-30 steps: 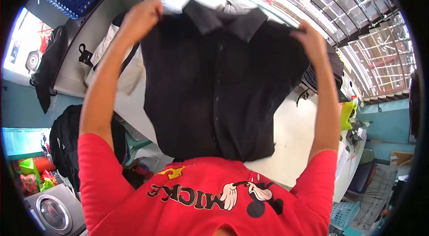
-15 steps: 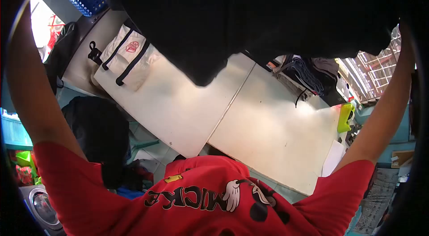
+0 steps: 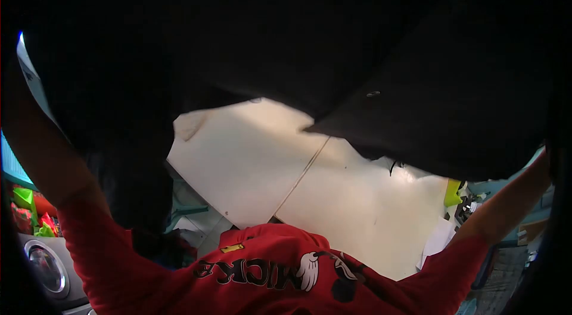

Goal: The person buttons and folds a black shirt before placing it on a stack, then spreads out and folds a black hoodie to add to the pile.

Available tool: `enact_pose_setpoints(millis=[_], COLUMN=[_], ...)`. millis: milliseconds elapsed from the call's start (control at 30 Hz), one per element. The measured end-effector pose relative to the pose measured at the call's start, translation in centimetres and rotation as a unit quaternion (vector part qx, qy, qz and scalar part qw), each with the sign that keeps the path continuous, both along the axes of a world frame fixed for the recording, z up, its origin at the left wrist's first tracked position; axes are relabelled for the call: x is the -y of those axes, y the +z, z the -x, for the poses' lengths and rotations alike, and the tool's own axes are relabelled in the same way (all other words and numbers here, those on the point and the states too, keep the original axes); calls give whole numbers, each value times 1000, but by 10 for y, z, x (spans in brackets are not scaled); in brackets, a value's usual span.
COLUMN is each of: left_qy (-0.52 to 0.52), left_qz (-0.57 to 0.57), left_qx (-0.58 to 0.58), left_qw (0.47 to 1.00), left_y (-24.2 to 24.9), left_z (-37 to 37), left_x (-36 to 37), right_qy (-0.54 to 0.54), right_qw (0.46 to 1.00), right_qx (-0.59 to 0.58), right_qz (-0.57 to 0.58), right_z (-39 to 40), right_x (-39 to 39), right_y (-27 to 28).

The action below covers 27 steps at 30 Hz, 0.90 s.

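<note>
A large black cloth [image 3: 286, 47] hangs spread across the upper part of the head view and covers much of the scene. Both my arms, in red sleeves, are raised and stretched out to either side of it. The forearms run up to the left and right borders of the picture. Neither my left hand nor my right hand shows; they lie behind the cloth or in the dark border. A small oval mark [image 3: 373, 94] is on the cloth's right part.
Below the cloth is a white tabletop [image 3: 250, 166] with a seam. A yellow-green object [image 3: 453, 192] and white paper [image 3: 438, 243] are at the right. A washing machine [image 3: 50, 270] stands at the lower left, near green and red items [image 3: 36, 210].
The black cloth has come lower and spread wider, now hiding the blue basket, most of the cream bag and the folded clothes. Both forearms have dropped somewhat.
</note>
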<state>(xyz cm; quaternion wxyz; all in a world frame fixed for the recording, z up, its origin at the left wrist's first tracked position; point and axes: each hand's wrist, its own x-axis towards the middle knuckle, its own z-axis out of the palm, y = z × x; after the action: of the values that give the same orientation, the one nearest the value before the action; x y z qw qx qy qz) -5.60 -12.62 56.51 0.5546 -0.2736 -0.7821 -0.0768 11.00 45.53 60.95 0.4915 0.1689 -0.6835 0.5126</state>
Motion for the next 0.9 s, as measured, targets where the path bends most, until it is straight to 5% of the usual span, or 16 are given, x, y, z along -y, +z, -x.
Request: enact_pose_setpoints(millis=[233, 267, 400, 467, 667, 733, 800, 900], left_qy=[-130, -154, -216, -235, -14, 57, 1, -91], left_qz=[-54, -55, -33, -41, -40, -120, -147, -156], left_qx=[186, 230, 389, 446, 447, 325, 326, 409], left_qw=[972, 959, 895, 863, 893, 936, 934, 894], left_y=[-30, -39, -114, -151, -279, -341, -385, -441], left_z=[43, 55, 95, 105, 218, 241, 238, 187], left_x=[14, 11, -41, -79, -137, -154, -174, -193], right_qy=[89, -59, -25, -57, -180, -397, -298, -221], right_qw=[971, 969, 907, 891, 859, 746, 828, 865], right_qx=[96, 92, 312, 314, 274, 257, 267, 192], right_qz=[-201, -223, -283, -323, -393, -469, -392, -407], right_z=[50, 58, 137, 170, 318, 326, 330, 287], right_x=[-1, 26, -33, -14, -26, 4, 21, 55], right_y=[-44, -67, -125, -163, -306, -349, -400, -464])
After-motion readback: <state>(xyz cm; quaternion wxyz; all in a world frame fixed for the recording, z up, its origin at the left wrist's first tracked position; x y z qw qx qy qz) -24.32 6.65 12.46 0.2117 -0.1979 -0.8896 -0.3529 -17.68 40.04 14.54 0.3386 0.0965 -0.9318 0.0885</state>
